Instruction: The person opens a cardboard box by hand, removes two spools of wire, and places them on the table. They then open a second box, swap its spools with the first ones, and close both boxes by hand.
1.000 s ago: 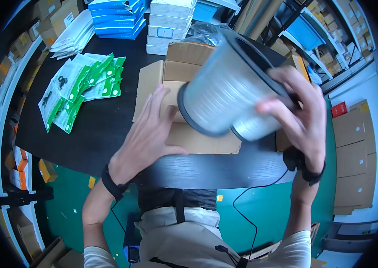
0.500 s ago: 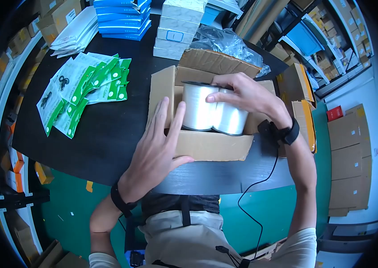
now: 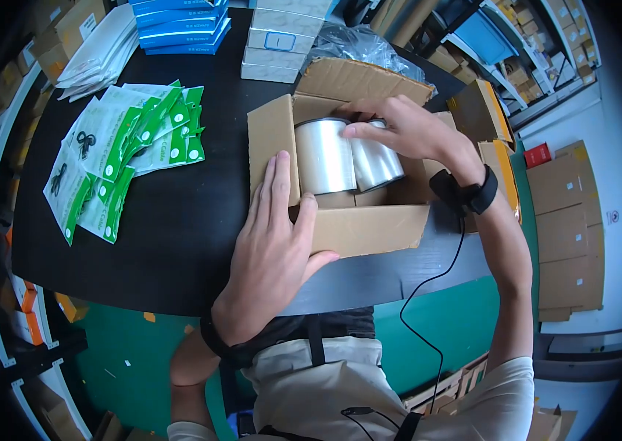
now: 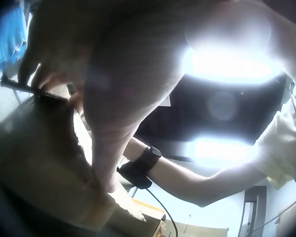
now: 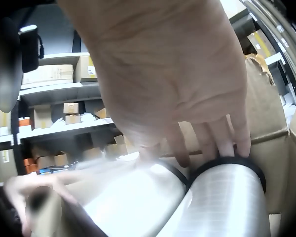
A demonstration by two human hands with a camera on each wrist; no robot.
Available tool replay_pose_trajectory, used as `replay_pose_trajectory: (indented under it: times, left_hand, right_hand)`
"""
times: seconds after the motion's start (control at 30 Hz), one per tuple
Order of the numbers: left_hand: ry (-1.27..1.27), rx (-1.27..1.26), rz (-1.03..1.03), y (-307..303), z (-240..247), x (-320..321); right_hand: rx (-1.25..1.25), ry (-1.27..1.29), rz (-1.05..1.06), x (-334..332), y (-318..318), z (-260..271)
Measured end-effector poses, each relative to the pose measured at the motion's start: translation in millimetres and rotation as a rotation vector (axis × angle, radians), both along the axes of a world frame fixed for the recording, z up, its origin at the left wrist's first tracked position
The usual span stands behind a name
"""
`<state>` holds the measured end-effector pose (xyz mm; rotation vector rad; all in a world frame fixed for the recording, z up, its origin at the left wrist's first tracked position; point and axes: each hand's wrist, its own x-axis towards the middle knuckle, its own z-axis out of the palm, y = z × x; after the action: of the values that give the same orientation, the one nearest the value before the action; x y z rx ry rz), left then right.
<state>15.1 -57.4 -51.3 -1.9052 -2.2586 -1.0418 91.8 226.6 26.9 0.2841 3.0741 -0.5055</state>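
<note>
Two silvery-white spools stand side by side in an open cardboard box (image 3: 370,229), the left spool (image 3: 325,157) nearly upright and the right spool (image 3: 377,163) tilted. From above, my right hand (image 3: 423,132) grips the spools near their upper rims, its thumb at the left one; the right wrist view shows its fingers (image 5: 220,136) reaching behind a black rim (image 5: 229,162). My left hand (image 3: 267,257) rests against the box's left side and near front corner, fingers extended. In the left wrist view, glare and shadow hide much of the hand (image 4: 123,74).
Green-and-white cable packets (image 3: 134,132) lie at the left of the dark table (image 3: 149,261). Blue boxes (image 3: 182,28), white boxes (image 3: 279,40) and clear plastic wrap (image 3: 370,51) stand behind. Another open carton (image 3: 498,165) is at the right. A black cable (image 3: 440,275) hangs from the right wrist.
The spools have come down from above the box, held by my right hand, and now sit lower inside it. My left hand has moved onto the box's left side.
</note>
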Motion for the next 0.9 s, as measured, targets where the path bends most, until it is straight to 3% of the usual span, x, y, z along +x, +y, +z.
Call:
replay_pose_trajectory:
  times: [0.23,0.33,0.5,0.53,0.63,0.67,0.73,0.77,0.9]
  left_hand:
    - [0.004,-0.059,-0.036,-13,6,-7]
    - [-0.007,-0.092,-0.045,-24,9,-6]
    - [-0.046,-0.077,0.028,-51,16,-5]
    - [-0.041,-0.081,0.013,-58,14,-7]
    - [-0.25,-0.014,0.256,-76,0,-17]
    - [-0.243,-0.014,0.251,-77,-3,-18]
    - [-0.476,0.009,0.183,-79,-8,-20]
    - [-0.594,0.022,0.152,-78,-8,-19]
    - [-0.514,0.073,0.045,-66,1,-8]
  right_hand:
    - [-0.033,-0.075,-0.271,46,-21,53]
    - [0.12,0.213,-0.274,86,-26,47]
    - [0.354,0.335,-0.351,146,-49,17]
    - [0.323,0.343,-0.407,154,-55,14]
    - [0.263,0.373,-0.522,173,-65,8]
    - [0.127,0.382,-0.582,177,-66,6]
    - [-0.148,0.398,-0.685,184,-67,2]
    - [-0.151,0.404,-0.68,185,-69,2]
    - [-0.265,0.486,-0.603,175,-80,5]
